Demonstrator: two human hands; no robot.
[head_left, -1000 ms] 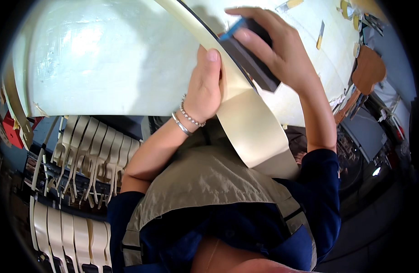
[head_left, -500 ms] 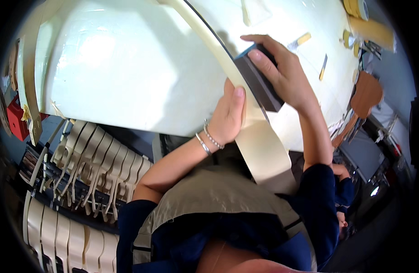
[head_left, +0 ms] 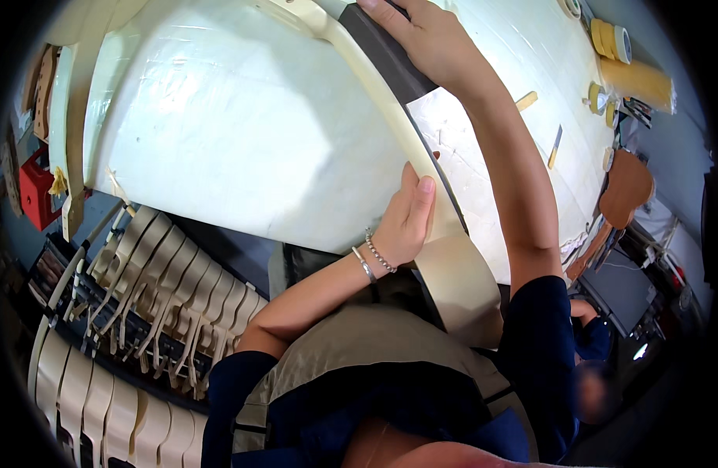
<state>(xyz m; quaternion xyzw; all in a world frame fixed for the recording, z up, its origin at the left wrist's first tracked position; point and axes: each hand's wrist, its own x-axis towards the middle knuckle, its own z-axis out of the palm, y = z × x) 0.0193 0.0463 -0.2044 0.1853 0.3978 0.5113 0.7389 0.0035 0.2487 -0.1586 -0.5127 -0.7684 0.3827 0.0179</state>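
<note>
A cream-coloured guitar stands on edge, its body [head_left: 459,277] against my apron and its neck [head_left: 384,101] running away up the bench. A thin dark fingerboard [head_left: 444,175] lines the neck's right side. My left hand [head_left: 405,218] is closed round the neck close to the body, thumb on top. Far up the neck, my right hand [head_left: 441,47] grips a long dark grey sanding block [head_left: 386,56], which lies along the fingerboard side. The fingers on the block's far side are partly cut off by the picture's upper edge.
A pale-covered bench [head_left: 210,148] spreads ahead. On its right lie a yellow-handled blade [head_left: 555,148] and tape rolls [head_left: 611,40]. A brown guitar [head_left: 628,187] stands beyond. Racked cream guitars [head_left: 168,281] fill the lower left; a red box [head_left: 37,187] sits above them. Another person's arm [head_left: 585,312] shows at right.
My right hand has slid the sanding block away from me along the neck, from near my left hand toward the headstock. My left hand keeps its hold.
</note>
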